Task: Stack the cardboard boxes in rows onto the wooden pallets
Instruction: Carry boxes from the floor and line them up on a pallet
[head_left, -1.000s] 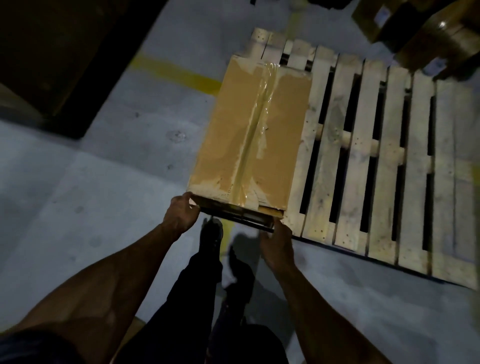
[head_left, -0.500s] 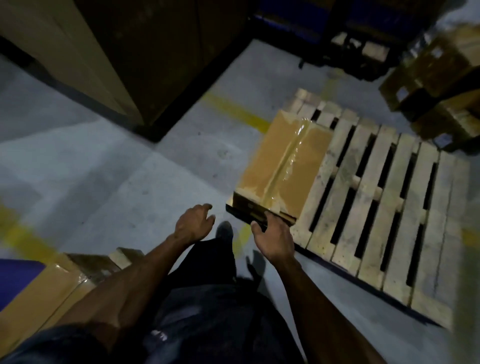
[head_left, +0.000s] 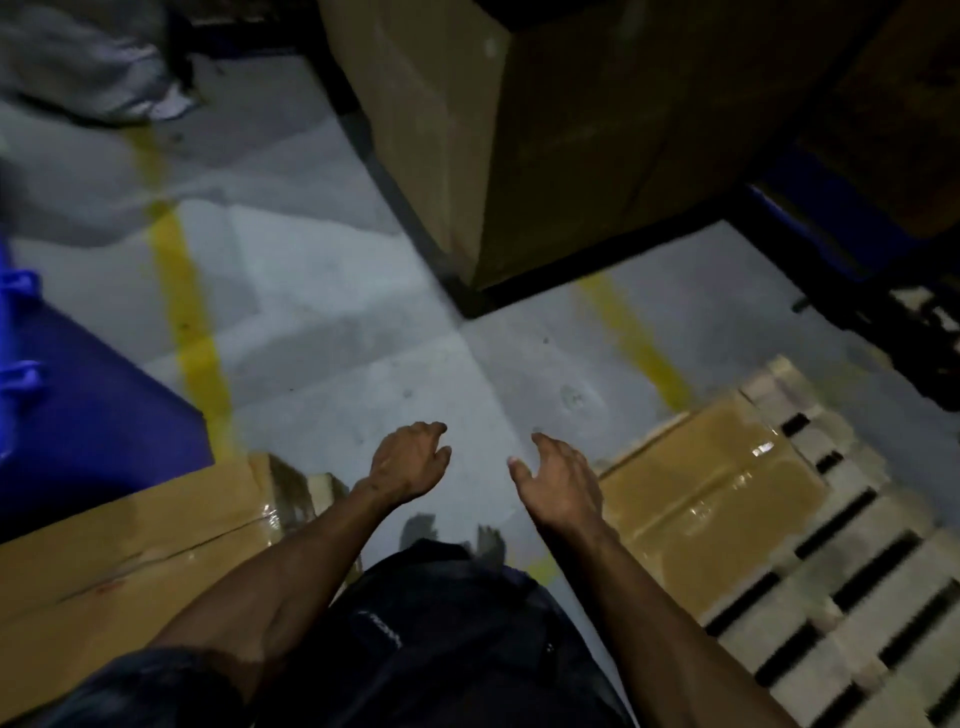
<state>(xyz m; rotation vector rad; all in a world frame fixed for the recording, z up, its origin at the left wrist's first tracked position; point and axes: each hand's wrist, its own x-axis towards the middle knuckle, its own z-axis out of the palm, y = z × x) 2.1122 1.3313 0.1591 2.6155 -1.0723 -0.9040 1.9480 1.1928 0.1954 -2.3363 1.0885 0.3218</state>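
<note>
Your left hand (head_left: 410, 462) and right hand (head_left: 558, 480) hover empty, each grip loosely wide, beside the taped cardboard box (head_left: 711, 499) on the wooden pallet (head_left: 852, 613).

Matt brown cardboard box (head_left: 711, 488) carried glossy clear tape along its seam; the pale slatted wooden pallet (head_left: 852, 587) looked rough, the grey concrete floor (head_left: 363, 364) dull and scuffed.

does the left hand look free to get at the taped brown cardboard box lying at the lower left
Probably yes: the left hand is empty and relaxed, and the taped brown cardboard box lies just beside that forearm with nothing visible between them.
</note>
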